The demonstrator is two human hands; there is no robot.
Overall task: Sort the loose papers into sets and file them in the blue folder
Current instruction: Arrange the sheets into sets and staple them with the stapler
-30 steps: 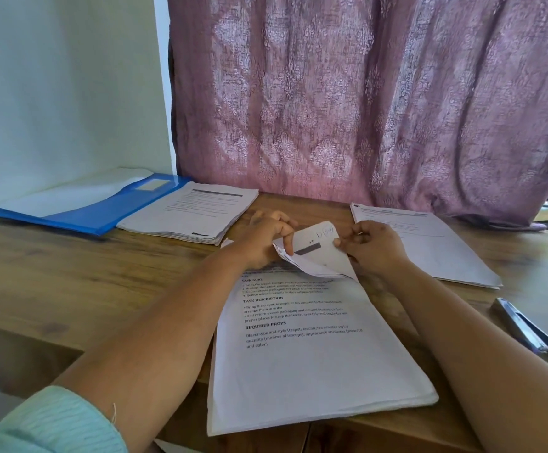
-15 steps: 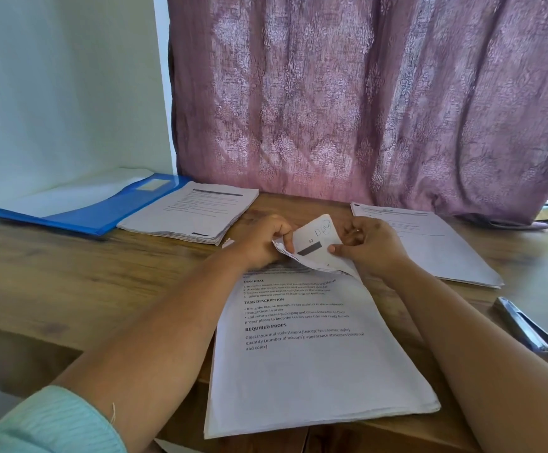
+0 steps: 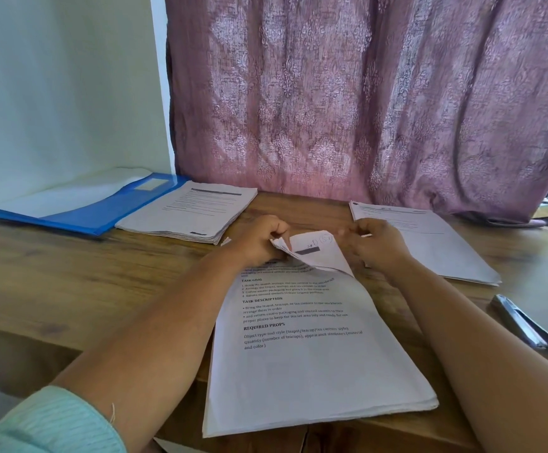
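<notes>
head view | my left hand [image 3: 259, 243] pinches the curled top corner of the centre paper stack [image 3: 311, 354]; right hand [image 3: 375, 245] fingers curled, hold unclear | blue folder [image 3: 79, 210] open upper left | I judge sorting underway, filing not begun

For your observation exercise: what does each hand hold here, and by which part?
The left hand pinches the folded-back top corner of the top sheet of the near stack. The right hand pinches a small white object; what it is cannot be told.
</notes>
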